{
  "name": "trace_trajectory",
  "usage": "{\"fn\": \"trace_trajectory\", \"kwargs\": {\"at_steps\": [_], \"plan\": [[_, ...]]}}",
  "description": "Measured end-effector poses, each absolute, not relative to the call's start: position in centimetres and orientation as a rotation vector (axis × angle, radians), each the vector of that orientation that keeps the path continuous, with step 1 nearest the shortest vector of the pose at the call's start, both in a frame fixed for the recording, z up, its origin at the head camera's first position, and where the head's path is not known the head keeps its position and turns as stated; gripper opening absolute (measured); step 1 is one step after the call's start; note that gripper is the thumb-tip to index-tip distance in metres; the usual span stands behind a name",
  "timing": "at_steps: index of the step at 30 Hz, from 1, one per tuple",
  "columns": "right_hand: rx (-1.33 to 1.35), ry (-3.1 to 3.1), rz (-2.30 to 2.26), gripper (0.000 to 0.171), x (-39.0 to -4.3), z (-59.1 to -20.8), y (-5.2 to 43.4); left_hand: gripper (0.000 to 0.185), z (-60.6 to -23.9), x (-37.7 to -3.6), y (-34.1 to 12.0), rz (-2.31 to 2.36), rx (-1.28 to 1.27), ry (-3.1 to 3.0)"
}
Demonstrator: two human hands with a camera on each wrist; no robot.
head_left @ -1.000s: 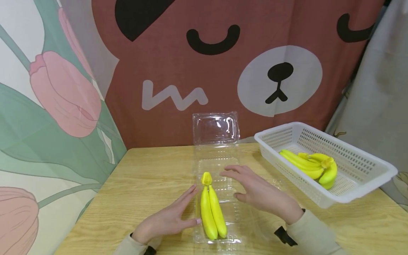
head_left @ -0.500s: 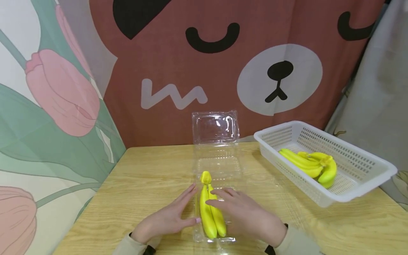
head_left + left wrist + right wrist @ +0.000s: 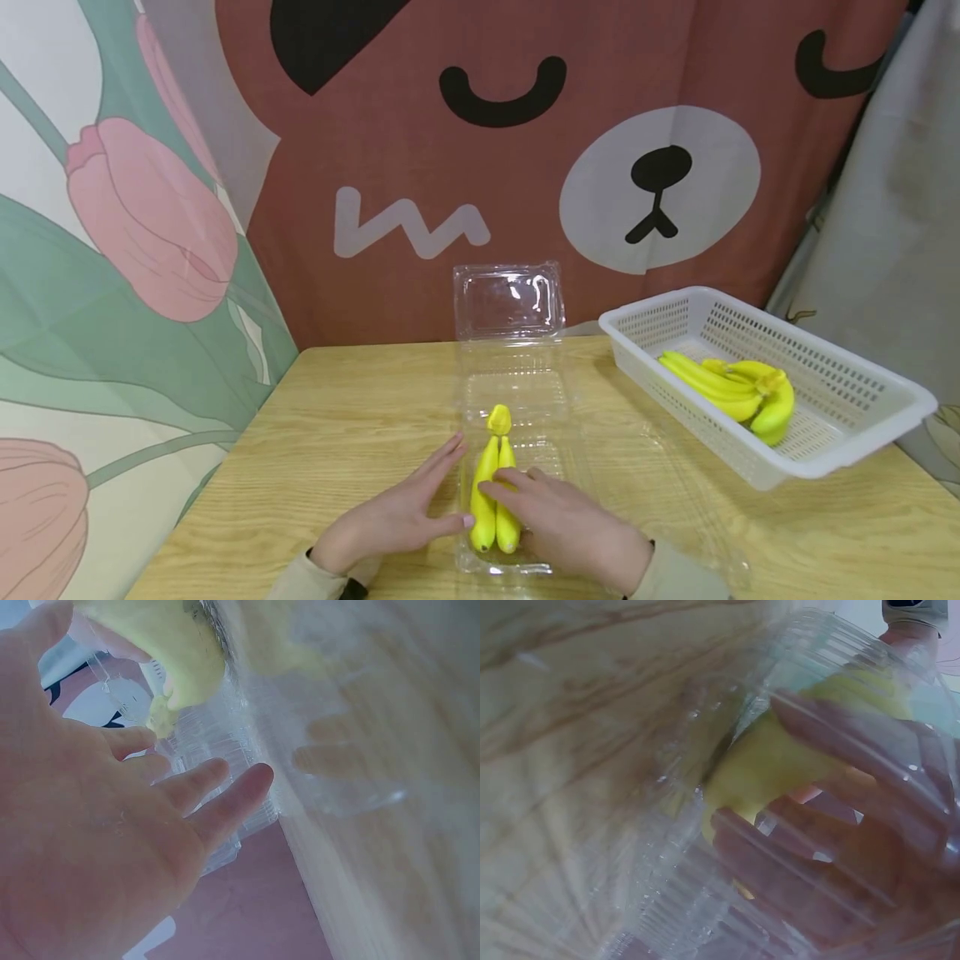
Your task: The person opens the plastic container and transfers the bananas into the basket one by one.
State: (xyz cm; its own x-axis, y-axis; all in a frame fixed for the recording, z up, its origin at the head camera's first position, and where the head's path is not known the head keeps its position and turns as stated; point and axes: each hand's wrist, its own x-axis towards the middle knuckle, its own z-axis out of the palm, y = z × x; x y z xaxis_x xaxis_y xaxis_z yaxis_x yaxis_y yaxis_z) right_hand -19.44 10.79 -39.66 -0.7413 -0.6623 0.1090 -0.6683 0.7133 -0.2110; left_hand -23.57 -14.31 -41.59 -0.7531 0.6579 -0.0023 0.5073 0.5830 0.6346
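In the head view a small bunch of yellow bananas (image 3: 483, 500) lies lengthwise in a clear plastic clamshell box (image 3: 536, 454), its stem end pointing away. The box's lid (image 3: 510, 302) is raised at the far end. My right hand (image 3: 573, 525) grips the bunch from the right, fingers over the top; the right wrist view shows its fingers (image 3: 795, 847) against the banana through clear plastic. On the left side, my left hand (image 3: 397, 517) has its fingers extended beside the box, thumb tip close to the bananas. Whether that thumb touches them I cannot tell.
A white perforated basket (image 3: 847, 358) with more bananas (image 3: 723, 392) stands at the right on the wooden table (image 3: 360, 400). More clear plastic (image 3: 675, 467) lies right of the box. A curtain with a bear face (image 3: 510, 167) hangs behind.
My right hand has come left and down onto the bananas and taken hold of them. The bunch's stem end has shifted right, so it lies straighter. My left hand has hardly moved.
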Motion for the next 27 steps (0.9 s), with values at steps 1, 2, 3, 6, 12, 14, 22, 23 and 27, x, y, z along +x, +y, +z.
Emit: {"fn": "trace_trajectory", "kwargs": {"at_steps": [1, 2, 3, 6, 12, 14, 22, 23, 27], "plan": [[1.119, -2.871, 0.371, 0.068, -19.5, -39.7, 10.8, 0.09, -41.6, -23.6, -14.3, 0.925, 0.976, 2.578], [1.115, -2.859, 0.368, 0.066, -19.6, -39.8, 10.7, 0.089, -41.7, -23.6, -14.3, 0.925, 0.987, 2.581], [1.112, -2.845, 0.364, 0.064, -19.7, -39.9, 10.7, 0.088, -41.7, -23.6, -14.4, 0.926, 0.994, 2.581], [1.111, -2.806, 0.364, 0.059, -19.7, -40.1, 10.8, 0.085, -41.7, -23.6, -14.4, 0.931, 1.005, 2.577], [1.107, -2.735, 0.4, 0.046, -19.9, -39.7, 11.2, 0.084, -41.7, -23.6, -14.5, 0.945, 1.004, 2.56], [1.098, -2.741, 0.418, 0.044, -20.0, -39.4, 11.4, 0.084, -41.8, -23.7, -14.6, 0.948, 1.011, 2.554], [1.13, -2.71, 0.36, 0.044, -20.1, -38.5, 11.9, 0.087, -41.9, -23.9, -14.7, 0.955, 1.029, 2.541], [1.136, -2.7, 0.35, 0.044, -20.2, -38.4, 11.9, 0.087, -41.8, -23.9, -14.7, 0.957, 1.032, 2.539], [1.159, -2.646, 0.355, 0.045, -20.5, -37.9, 12.1, 0.089, -41.8, -23.8, -14.7, 0.969, 1.042, 2.53]]}}
